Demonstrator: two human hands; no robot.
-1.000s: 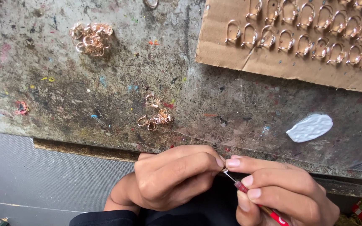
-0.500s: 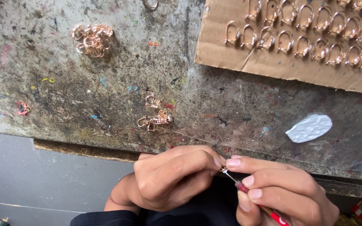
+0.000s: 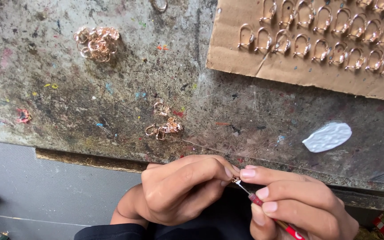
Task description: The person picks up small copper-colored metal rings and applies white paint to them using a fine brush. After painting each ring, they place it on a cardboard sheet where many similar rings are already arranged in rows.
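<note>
Worn, paint-flecked grey bench (image 3: 112,89) above grey floor. Left hand (image 3: 178,191) pinches a small rose-gold metal ring piece (image 3: 235,179) at the bench edge; right hand (image 3: 298,206) grips a red-handled fine brush (image 3: 267,209) touching it. Brown cardboard sheet (image 3: 290,71) carries ring rows.

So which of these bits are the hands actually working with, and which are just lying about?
In use:
left hand pinching a small ring piece
right hand holding a thin red tool

Lying about:
ring pile
loose rings
cardboard sheet with rows of rings
white blob
</note>
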